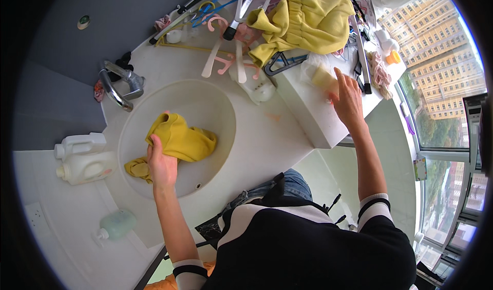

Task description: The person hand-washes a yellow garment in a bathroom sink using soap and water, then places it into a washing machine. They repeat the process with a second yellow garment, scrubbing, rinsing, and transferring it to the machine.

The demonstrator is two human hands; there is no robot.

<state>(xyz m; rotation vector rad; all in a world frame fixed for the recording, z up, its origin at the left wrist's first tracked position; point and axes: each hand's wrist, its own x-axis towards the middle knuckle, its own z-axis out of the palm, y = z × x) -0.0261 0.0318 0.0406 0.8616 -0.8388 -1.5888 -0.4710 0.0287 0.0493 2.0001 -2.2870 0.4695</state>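
Note:
My left hand [163,167] grips a mustard-yellow garment [188,139] over the oval white washbasin [227,124]. Part of the cloth is bunched against the basin floor, left of my wrist. On the raised white ledge to the right, my right hand [348,99] is at the edge of a pale yellow block [323,78], which looks like bar soap. Thumb and forefinger are spread beside it, but whether they hold it is unclear. A crumpled translucent bag [312,64] lies against the block.
A chrome faucet [119,85] rises at the basin's left rim. White detergent jugs [86,168] and a pale green pump bottle [117,224] stand on the left. Behind lie tangled hangers [223,32], another yellow garment [308,16] and a white soap dish [256,87]. Windows [439,59] are at the right.

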